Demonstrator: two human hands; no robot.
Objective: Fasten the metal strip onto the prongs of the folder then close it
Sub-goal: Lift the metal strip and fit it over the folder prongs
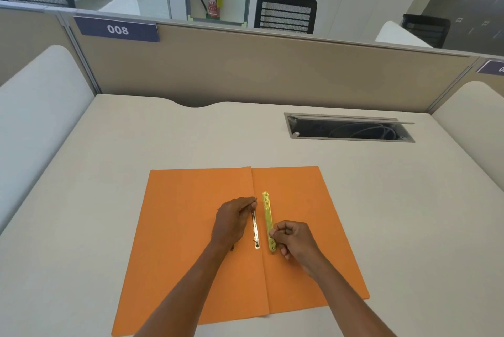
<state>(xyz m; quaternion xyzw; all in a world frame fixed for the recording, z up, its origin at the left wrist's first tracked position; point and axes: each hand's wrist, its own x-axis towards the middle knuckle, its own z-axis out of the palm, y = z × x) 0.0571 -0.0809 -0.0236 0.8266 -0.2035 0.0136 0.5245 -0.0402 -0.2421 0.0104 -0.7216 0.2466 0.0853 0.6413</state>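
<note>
An orange folder (pixel 191 227) lies open and flat on the desk. A silver prong fastener (pixel 255 230) runs along its centre fold. My left hand (pixel 231 221) pinches the far end of that silver piece, fingers closed on it. Just right of the fold lies a gold metal strip (pixel 267 214), parallel to the silver one. My right hand (pixel 293 237) curls beside the strip's near end, thumb and forefinger touching it.
The pale desk (pixel 109 173) has an open cable tray (pixel 349 128) at the back right. Beige partitions (pixel 272 72) wall the desk on three sides. Office chairs and a fire extinguisher (pixel 213 0) stand beyond.
</note>
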